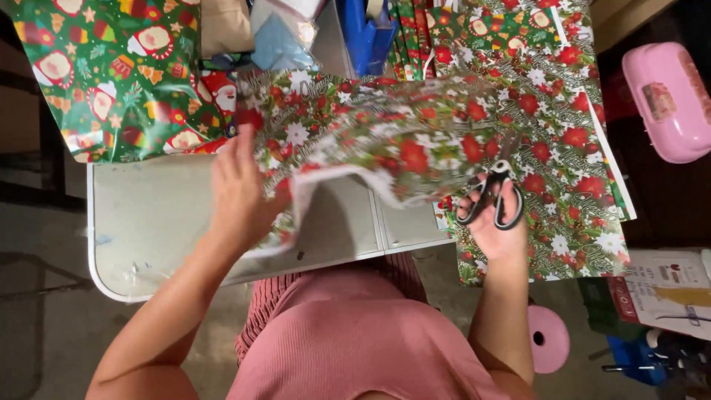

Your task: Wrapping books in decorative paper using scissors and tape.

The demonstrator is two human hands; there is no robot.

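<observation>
Left hand (237, 194) grips the near-left edge of a glossy green wrapping-paper sheet w/ red flowers (400, 137), lifted above the grey folding surface (155, 222). Right hand (495, 222), fingers through the loops of black-handled scissors (492, 194), blades into the sheet's right edge (blade tips hidden). Pink plastic box (666, 100) far right.

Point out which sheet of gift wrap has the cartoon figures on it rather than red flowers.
The green wrapping sheet at the table's far left corner, past the left hand. The sheet being cut and the sheet under the scissors show red flowers.
</observation>
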